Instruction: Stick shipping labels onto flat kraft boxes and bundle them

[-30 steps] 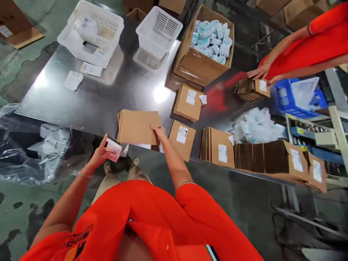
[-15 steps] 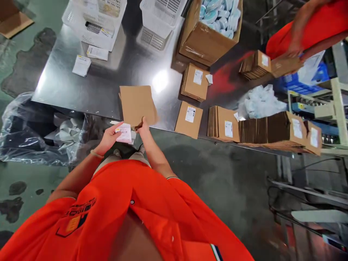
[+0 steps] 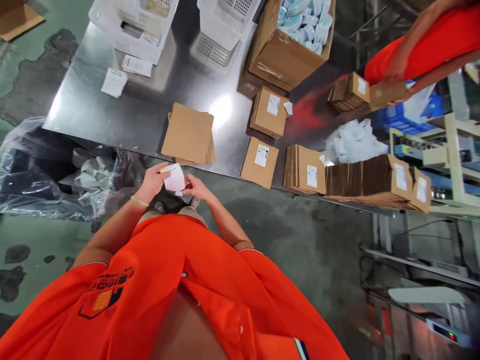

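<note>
In front of my waist, just off the table's edge, my left hand (image 3: pixel 152 182) grips printed paper labels (image 3: pixel 173 177), white with a yellow corner mark. My right hand (image 3: pixel 197 187) is at their right edge, its fingers curled in a pinch there; the fingertips are partly hidden. Beyond both hands, a small stack of flat brown cardboard pieces (image 3: pixel 188 132) lies on the metal table (image 3: pixel 142 120), its sheets slightly fanned. To the right of it is a cardboard piece with a white label (image 3: pixel 259 162).
Label piles (image 3: pixel 114 82) lie near white plastic baskets (image 3: pixel 138 47). An open carton (image 3: pixel 288 60) holds pale blue-and-white packs. Labelled cardboard stacks (image 3: pixel 305 170) line the table's front edge. A plastic-lined bin (image 3: pixel 48 175) stands left. Across the table, a co-worker's hand (image 3: pixel 395 70) touches cardboard.
My right hand has let go of the cardboard stack and moved down to the labels. The cardboard now lies on the table, and the labels are tilted up between my hands.
</note>
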A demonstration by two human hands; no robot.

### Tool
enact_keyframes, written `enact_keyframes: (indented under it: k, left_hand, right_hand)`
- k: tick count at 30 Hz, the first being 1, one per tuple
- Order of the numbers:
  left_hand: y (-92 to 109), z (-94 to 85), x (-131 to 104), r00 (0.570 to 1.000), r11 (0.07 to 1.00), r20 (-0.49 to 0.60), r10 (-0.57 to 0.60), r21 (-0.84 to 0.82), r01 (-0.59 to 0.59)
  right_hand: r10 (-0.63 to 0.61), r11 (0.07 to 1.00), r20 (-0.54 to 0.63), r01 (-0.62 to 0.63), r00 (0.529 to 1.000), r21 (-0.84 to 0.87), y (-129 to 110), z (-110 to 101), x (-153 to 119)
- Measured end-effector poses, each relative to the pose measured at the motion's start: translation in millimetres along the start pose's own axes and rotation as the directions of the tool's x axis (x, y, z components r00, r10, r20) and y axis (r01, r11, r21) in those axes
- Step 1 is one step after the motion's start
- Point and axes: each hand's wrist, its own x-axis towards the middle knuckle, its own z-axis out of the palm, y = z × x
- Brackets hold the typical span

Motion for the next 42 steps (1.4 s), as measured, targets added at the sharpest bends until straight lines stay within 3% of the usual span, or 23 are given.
enact_keyframes:
  k: [4, 7, 10, 15, 19, 21, 24, 28, 30, 33, 35, 39, 40, 42]
  left_hand:
    - [-9.0, 9.6, 4.3, 0.972, 0.983, -0.170, -0.165, -0.110, 0.147]
    - [-24.3, 16.6, -8.0, 0.991, 0.986, -0.038, -0.129, -0.109, 0.124]
    - [-38.8, 20.1, -20.1, 0.989, 0.999, 0.144, -0.015, 0.045, 0.008]
    - [-42.5, 28.2, -13.3, 0.997, 0.970, 0.080, 0.015, 0.241, -0.034]
    - [-31.5, 37.4, 4.3, 0.999, 0.960, 0.042, 0.032, 0.278, -0.043]
    - [-26.6, 36.3, 12.7, 0.998, 0.958, 0.067, -0.013, 0.288, -0.007]
    - [-24.4, 26.0, 22.9, 0.978, 0.945, 0.150, -0.145, 0.313, 0.093]
    - [-28.8, 14.4, 31.4, 0.932, 0.923, 0.209, -0.298, 0.310, 0.225]
    - [-31.5, 15.0, 35.9, 0.921, 0.929, 0.218, -0.322, 0.262, 0.263]
    - [-37.6, 15.0, 43.5, 0.914, 0.932, 0.224, -0.339, 0.212, 0.294]
    - [-44.7, 5.6, 45.5, 0.913, 0.919, 0.204, -0.354, 0.256, 0.299]
    - [-61.3, -35.6, 34.6, 0.946, 0.855, 0.141, -0.293, 0.482, 0.193]
    - [-62.8, -44.8, 30.6, 0.955, 0.848, 0.144, -0.260, 0.508, 0.154]
    - [-58.8, -54.2, 26.4, 0.973, 0.857, 0.156, -0.172, 0.511, 0.069]
  right_hand:
    - [-0.095, 0.995, -0.098, 0.098, 0.991, 0.029, 22.5, 3.7, -0.2]
    - [-0.135, 0.987, -0.163, 0.148, 0.977, 0.069, 29.0, 1.4, 10.2]
    - [-0.156, 0.986, -0.206, 0.166, 0.966, 0.031, 27.8, -6.2, 23.0]
    - [-0.147, 0.983, -0.243, 0.114, 0.959, -0.142, 26.6, -13.7, 28.7]
    - [-0.272, 0.923, -0.356, 0.138, 0.894, -0.358, 28.6, -7.6, 21.3]
    - [-0.346, 0.884, -0.369, 0.167, 0.863, -0.437, 24.8, -6.8, 23.3]
    - [-0.429, 0.854, -0.426, 0.203, 0.796, -0.479, 4.3, -20.2, 48.6]
    - [-0.447, 0.852, -0.557, 0.143, 0.700, -0.504, -39.9, -64.0, 118.1]
    - [-0.447, 0.840, -0.582, 0.095, 0.680, -0.534, -55.7, -85.0, 150.7]
    - [-0.450, 0.794, -0.562, 0.023, 0.694, -0.607, -62.7, -101.8, 179.1]
    - [-0.435, 0.754, -0.568, -0.063, 0.699, -0.654, -60.5, -102.0, 184.2]
    - [-0.448, 0.641, -0.619, -0.250, 0.645, -0.726, -55.9, -77.9, 178.5]
    - [-0.468, 0.593, -0.582, -0.252, 0.665, -0.765, -55.2, -68.1, 176.6]
    - [-0.486, 0.478, -0.437, -0.189, 0.757, -0.858, -53.9, -49.1, 173.6]
